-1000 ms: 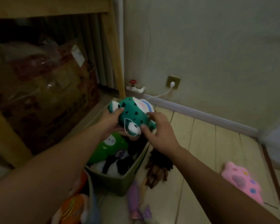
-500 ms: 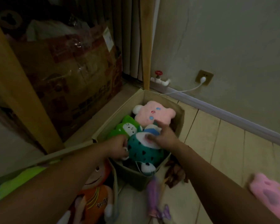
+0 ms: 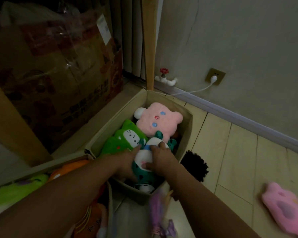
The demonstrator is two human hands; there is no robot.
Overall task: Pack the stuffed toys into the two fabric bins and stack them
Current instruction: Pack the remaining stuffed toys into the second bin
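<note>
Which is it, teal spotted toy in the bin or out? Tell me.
In. The teal spotted toy lies inside the fabric bin, near its front wall, with the left hand and right hand pressing it down.

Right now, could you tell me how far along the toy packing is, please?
Done: the pink bear and green plush already lie in the far bin. In hand: the left hand and right hand press the teal spotted toy down into it. Left: the pink paw cushion and black curly toy lie on the floor; nothing is stacked yet.
</note>
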